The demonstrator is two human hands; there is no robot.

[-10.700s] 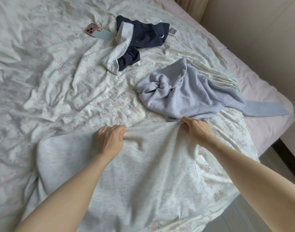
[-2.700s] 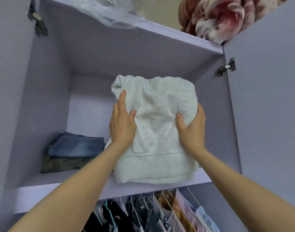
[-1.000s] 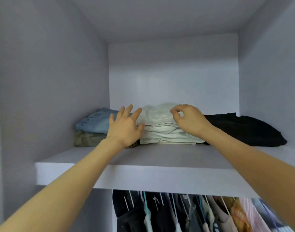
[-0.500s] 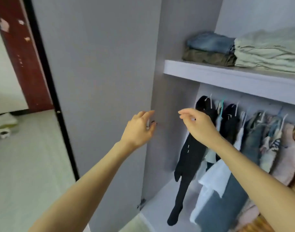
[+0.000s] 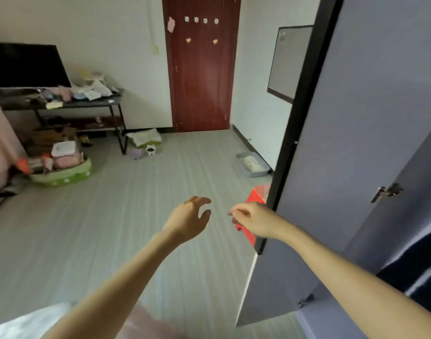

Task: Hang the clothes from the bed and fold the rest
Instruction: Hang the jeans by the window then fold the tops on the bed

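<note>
We take the open wardrobe door (image 5: pixel 351 148) on the right as our landmark. Our left hand (image 5: pixel 188 222) hangs in the air over the grey floor (image 5: pixel 116 216), to the left of the door's black edge, with fingers loosely curved and spread, holding nothing. Our right hand (image 5: pixel 254 220) is nearer that edge, just in front of it, fingers bent inward with thumb and forefinger tips close together; whether they pinch anything we cannot tell, though nothing shows between them. Behind this hand, against the door's edge, lies a red box (image 5: pixel 252 201).

The clothes to sort do not appear clearly here. Only a pale blurred corner of the bed (image 5: pixel 26 324) shows, far below and left of the door, and a dark striped garment (image 5: pixel 419 263) shows at the right edge beyond the door.

Farther from the door, straight across the floor, stands a dark red room door (image 5: pixel 201 67). Well left of it are a television (image 5: pixel 26 66) on a cluttered black table (image 5: pixel 87 104) and a green basket (image 5: pixel 60 174) of odds and ends.
</note>
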